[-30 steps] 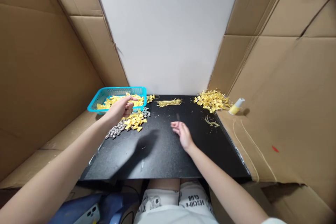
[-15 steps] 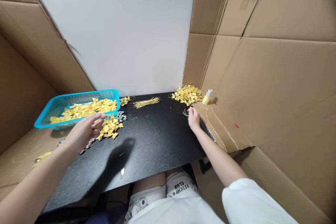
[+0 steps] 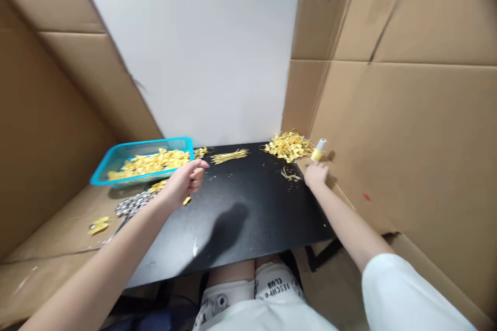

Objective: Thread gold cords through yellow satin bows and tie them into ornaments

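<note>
My left hand hovers over the black table with its fingers curled in and the thumb out. It covers a small heap of yellow bows; what it holds, if anything, is hidden. Beside it lies a pile of silver bells. My right hand reaches to the table's right edge, just short of a small spool of yellow thread on the cardboard. Its fingers point away from me and are hidden. A few gold thread scraps lie left of it.
A turquoise basket of yellow bows stands at the back left. A bundle of gold wires and a heap of gold ribbon pieces lie at the back. Cardboard walls close both sides. A stray bow lies on the left cardboard.
My right hand has moved from the table's middle to its right edge, near the spool. My left hand drew back from the basket and curled over the bows. The view swung right.
</note>
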`<move>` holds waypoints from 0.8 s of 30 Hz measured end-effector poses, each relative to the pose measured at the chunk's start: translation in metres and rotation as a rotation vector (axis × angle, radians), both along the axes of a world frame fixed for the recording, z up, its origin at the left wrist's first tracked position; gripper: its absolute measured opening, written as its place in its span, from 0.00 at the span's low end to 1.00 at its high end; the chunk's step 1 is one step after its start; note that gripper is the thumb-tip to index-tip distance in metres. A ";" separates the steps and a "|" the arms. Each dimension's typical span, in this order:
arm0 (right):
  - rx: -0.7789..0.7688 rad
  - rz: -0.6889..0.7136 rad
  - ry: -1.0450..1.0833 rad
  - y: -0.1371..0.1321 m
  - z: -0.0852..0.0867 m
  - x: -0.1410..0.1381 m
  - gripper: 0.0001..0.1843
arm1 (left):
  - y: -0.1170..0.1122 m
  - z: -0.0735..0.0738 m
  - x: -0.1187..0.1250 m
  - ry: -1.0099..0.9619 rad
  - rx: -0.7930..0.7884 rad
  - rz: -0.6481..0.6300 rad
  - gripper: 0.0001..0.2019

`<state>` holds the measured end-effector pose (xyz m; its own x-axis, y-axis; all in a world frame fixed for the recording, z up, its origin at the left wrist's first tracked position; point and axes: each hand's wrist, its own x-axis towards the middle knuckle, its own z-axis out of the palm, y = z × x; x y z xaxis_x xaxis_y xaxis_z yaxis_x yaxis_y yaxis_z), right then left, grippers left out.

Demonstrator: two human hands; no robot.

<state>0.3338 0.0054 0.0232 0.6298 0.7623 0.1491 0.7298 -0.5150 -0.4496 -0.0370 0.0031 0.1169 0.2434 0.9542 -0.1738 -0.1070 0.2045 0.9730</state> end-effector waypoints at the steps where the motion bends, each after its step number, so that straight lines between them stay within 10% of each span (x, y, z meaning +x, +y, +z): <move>1: 0.010 0.030 0.022 -0.001 0.005 -0.001 0.19 | -0.003 0.006 0.003 -0.013 0.009 -0.003 0.09; 5: 0.079 0.278 0.197 -0.015 0.021 -0.037 0.18 | -0.011 0.026 0.015 -0.067 0.032 -0.017 0.10; 11: -0.010 0.786 0.831 -0.092 0.021 -0.200 0.10 | -0.019 0.030 0.036 -0.191 0.079 -0.133 0.10; 15: 0.119 0.319 2.196 -0.122 0.025 -0.280 0.13 | -0.022 0.022 0.048 -0.225 0.086 -0.117 0.10; 18: 0.073 0.101 2.447 -0.120 0.038 -0.299 0.13 | -0.024 0.017 0.051 -0.217 0.088 -0.098 0.10; 24: 0.193 0.089 2.459 -0.097 0.045 -0.292 0.14 | -0.027 0.007 0.047 -0.206 0.109 -0.046 0.08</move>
<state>0.0413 -0.0918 0.0684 -0.3036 0.8562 -0.4181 -0.9041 -0.3974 -0.1571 0.0096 -0.0239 0.1235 0.3065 0.9518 -0.0123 -0.2987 0.1085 0.9482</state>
